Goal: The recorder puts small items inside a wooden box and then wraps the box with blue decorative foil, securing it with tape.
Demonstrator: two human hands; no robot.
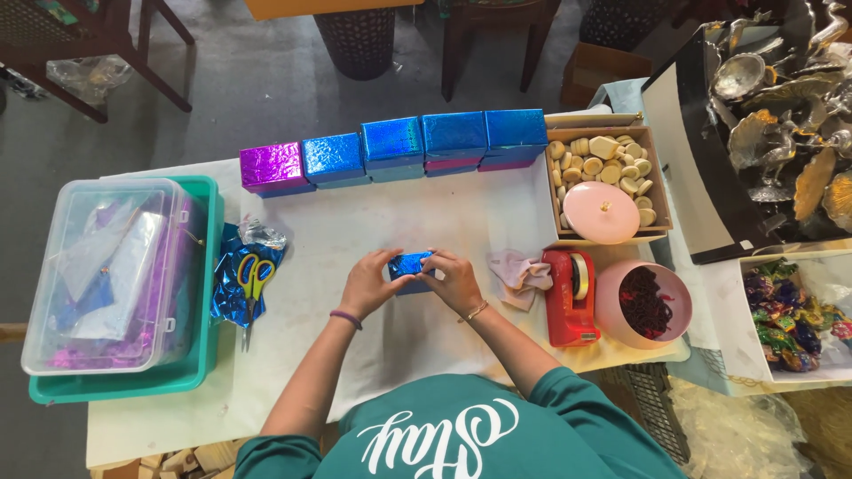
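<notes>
A small box wrapped in shiny blue foil (409,265) rests on the white table (337,231) in front of me. My left hand (371,280) grips its left side with the fingers curled over the top. My right hand (453,278) holds its right side, thumb pressing the foil. Much of the box is hidden under my fingers.
A row of wrapped blue and purple boxes (395,146) lines the far edge. Yellow-handled scissors (254,277) lie on blue foil at left, beside a clear lidded bin (106,270) in a teal tray. A red tape dispenser (568,297), pink bowl (643,306) and cardboard box of wooden pieces (603,164) stand at right.
</notes>
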